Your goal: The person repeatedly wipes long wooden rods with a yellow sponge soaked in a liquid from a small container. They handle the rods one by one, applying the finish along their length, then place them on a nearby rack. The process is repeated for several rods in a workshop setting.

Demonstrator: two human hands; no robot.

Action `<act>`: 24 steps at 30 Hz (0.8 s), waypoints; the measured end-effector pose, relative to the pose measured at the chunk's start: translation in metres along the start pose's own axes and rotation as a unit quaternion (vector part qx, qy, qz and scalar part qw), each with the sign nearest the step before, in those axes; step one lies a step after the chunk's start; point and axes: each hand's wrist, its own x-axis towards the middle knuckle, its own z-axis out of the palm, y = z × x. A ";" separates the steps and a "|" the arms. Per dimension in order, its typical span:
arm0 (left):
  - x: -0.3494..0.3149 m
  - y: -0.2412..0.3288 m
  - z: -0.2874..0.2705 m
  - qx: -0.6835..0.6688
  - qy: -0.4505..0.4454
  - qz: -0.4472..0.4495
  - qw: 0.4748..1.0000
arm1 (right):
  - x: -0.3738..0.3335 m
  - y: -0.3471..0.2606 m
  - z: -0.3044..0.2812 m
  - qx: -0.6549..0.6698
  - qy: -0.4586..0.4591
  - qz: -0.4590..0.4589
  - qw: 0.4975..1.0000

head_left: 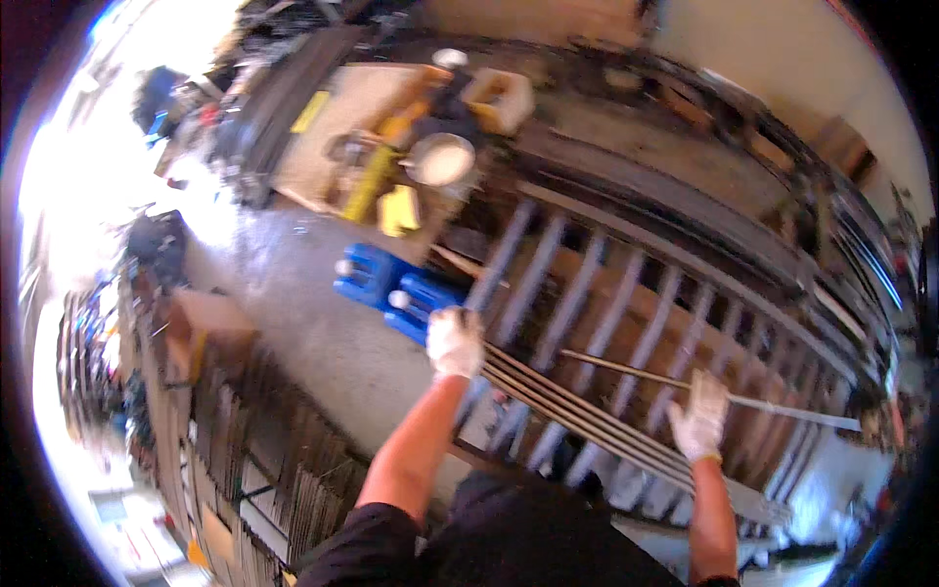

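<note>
My left hand (456, 342), in a whitish glove, is closed at the left ends of several long thin metal rods (587, 419). These rods lie side by side across the near part of a slatted metal rack (595, 279). To the right, my gloved right hand (700, 416) lies over a single metal rod (626, 369) that crosses the slats farther in. Its thumb stands apart and the fingers look stretched out over that rod. The picture is slightly blurred, so the exact finger contact is hard to make out.
Two blue jerrycans (367, 274) stand on the floor left of the rack. Beyond them, a cluttered board (337, 127) carries a pale-filled bucket (441, 161) and yellow items. Stacked flat stock (264, 460) fills the lower left. Long dark bars (646, 196) lie behind the rack.
</note>
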 end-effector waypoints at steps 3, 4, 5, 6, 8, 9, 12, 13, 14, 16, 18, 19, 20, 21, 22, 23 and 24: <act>-0.006 -0.003 -0.002 -0.010 0.065 0.073 0.995 | -0.023 -0.032 0.009 0.033 0.023 -0.021 0.999; -0.001 -0.011 0.003 -0.025 0.069 0.054 0.996 | -0.028 -0.038 0.013 0.035 0.046 -0.022 0.998; -0.001 -0.021 0.009 -0.033 0.071 0.034 0.996 | -0.036 -0.045 0.017 0.054 0.067 -0.016 0.996; 0.000 -0.015 0.005 -0.027 0.037 0.022 0.999 | -0.044 -0.049 0.020 0.062 0.070 -0.002 0.996; -0.003 -0.020 0.008 -0.023 0.016 0.033 0.999 | -0.053 -0.065 0.018 0.077 0.073 0.009 0.994; -0.006 -0.022 0.008 -0.015 0.008 0.042 0.999 | -0.059 -0.075 0.012 0.078 0.063 0.009 0.995; -0.008 -0.038 0.008 -0.018 0.010 0.042 0.999 | -0.059 -0.123 0.006 0.096 0.028 0.023 0.995; -0.007 -0.081 0.018 0.104 0.058 0.174 0.977 | -0.056 -0.138 0.009 0.112 0.035 0.006 0.993; -0.010 -0.075 0.014 0.043 0.017 0.124 0.991 | -0.058 -0.146 0.016 0.112 0.047 0.008 0.993; -0.021 -0.055 -0.005 0.019 -0.044 0.043 0.998 | -0.061 -0.160 0.021 0.114 0.056 0.018 0.992; -0.026 -0.025 -0.021 0.002 -0.085 -0.025 0.996 | -0.063 -0.161 0.030 0.130 0.079 0.015 0.988; -0.031 -0.009 -0.035 0.056 -0.075 -0.011 0.996 | -0.063 -0.164 0.035 0.144 0.094 -0.004 0.985; -0.036 -0.009 -0.040 0.070 -0.018 0.106 0.992 | -0.060 -0.166 0.033 0.162 0.135 -0.004 0.978; -0.039 -0.003 -0.041 0.079 0.035 0.220 0.972 | -0.054 -0.163 0.036 0.180 0.138 0.006 0.974; -0.039 0.007 -0.040 0.032 -0.011 0.285 0.958 | -0.051 -0.156 0.037 0.173 0.154 0.019 0.973; -0.039 0.018 -0.040 0.032 -0.055 0.358 0.931 | -0.050 -0.150 0.031 0.168 0.166 0.027 0.971; -0.042 0.033 -0.044 0.043 -0.119 0.409 0.904 | -0.052 -0.140 0.029 0.164 0.157 0.021 0.974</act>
